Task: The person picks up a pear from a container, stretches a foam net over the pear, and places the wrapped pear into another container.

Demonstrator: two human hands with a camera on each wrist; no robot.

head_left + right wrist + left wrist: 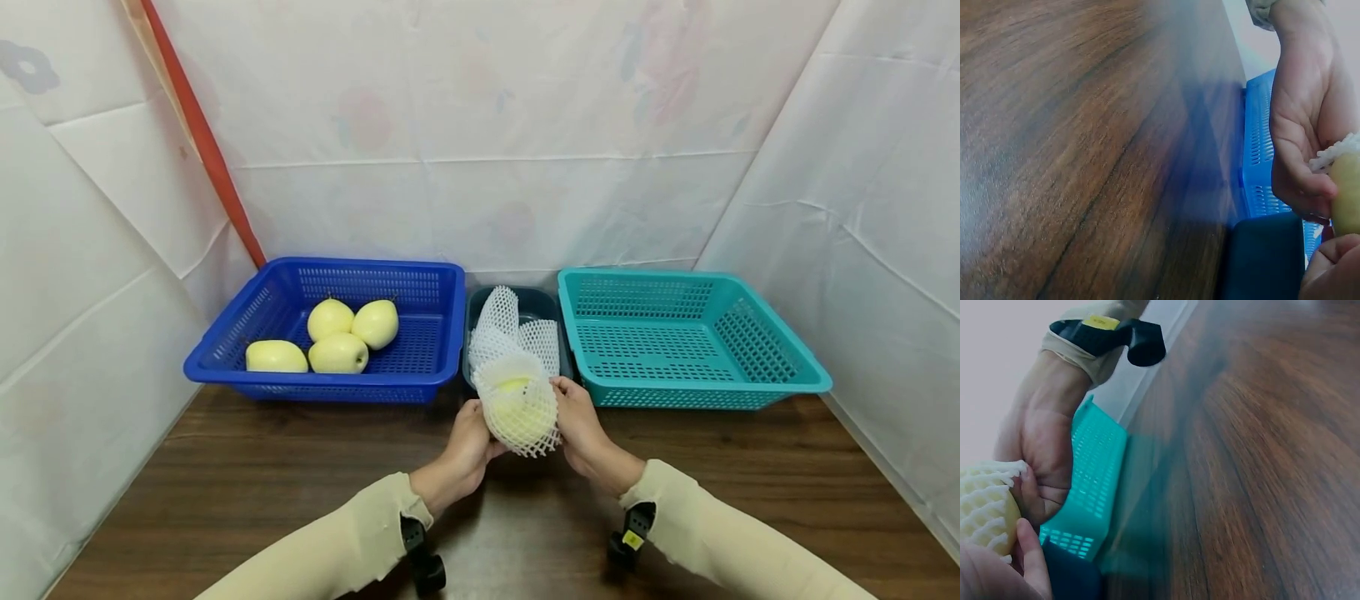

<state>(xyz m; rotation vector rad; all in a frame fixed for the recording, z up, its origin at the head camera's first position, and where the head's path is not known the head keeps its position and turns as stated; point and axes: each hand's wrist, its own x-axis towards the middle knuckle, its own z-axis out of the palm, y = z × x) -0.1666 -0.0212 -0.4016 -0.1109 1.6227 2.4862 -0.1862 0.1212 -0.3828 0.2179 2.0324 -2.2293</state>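
Observation:
A pale yellow pear (513, 417) sits inside a white foam net sleeve (525, 367), held up in front of the small dark bin between both hands. My left hand (467, 450) grips the pear from the left, its fingers passing underneath. On the other side my right hand (581, 425) pinches the net's edge, as the left wrist view shows. Bare pear skin (1346, 194) shows past the net's edge in the right wrist view. More foam nets (498, 312) lie in the dark bin (536, 302) behind.
On the left, a blue basket (420, 379) contains several bare pears (339, 352). A teal basket (705, 396) stands at the right of the bin. Brown wooden table (750, 483) extends in front, with white cloth walls (480, 117) behind and at both sides.

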